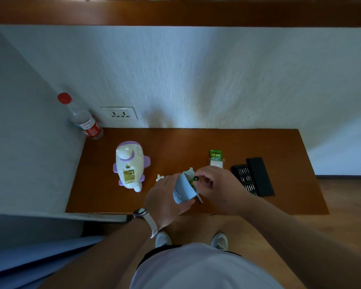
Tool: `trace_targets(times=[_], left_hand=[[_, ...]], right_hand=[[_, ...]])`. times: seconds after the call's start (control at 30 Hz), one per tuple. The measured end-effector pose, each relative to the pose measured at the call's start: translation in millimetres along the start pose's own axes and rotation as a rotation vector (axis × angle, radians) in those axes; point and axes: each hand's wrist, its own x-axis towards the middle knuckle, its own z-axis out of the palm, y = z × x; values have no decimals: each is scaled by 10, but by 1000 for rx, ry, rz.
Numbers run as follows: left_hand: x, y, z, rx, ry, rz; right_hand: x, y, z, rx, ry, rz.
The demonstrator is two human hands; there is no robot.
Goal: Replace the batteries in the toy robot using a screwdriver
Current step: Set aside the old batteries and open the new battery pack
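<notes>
**Desk:** Which colours carry this frame?

**Photographer:** The toy robot (129,166) is white with lilac trim, and there is a yellow patch in its open back. The table (175,142) under it is orange-brown wood.

**Desk:** And around it?

**Photographer:** A clear bottle (81,117) has a red cap (64,98) and a red label (91,128). A white socket plate (119,113) sits on a white wall (196,80) with a fine streaked texture. The battery card (216,153) has a green header. The packet (183,189) is pale blue and white, the battery (195,178) green. The bit case (258,176) is black and holds rows of silver bits (244,177). The watch (149,222) has a pale strap.
</notes>
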Motion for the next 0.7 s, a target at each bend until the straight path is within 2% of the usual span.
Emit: trace_targets(times=[0.27, 0.53, 0.7], left_hand=[[53, 67, 15, -3, -7, 28], [108, 218, 5, 10, 32, 54], [164, 287, 29, 48, 63, 107]], right_hand=[[-90, 89, -59, 16, -25, 56], [-148, 81, -143, 243, -45, 303], [-175, 61, -189, 266, -24, 327]])
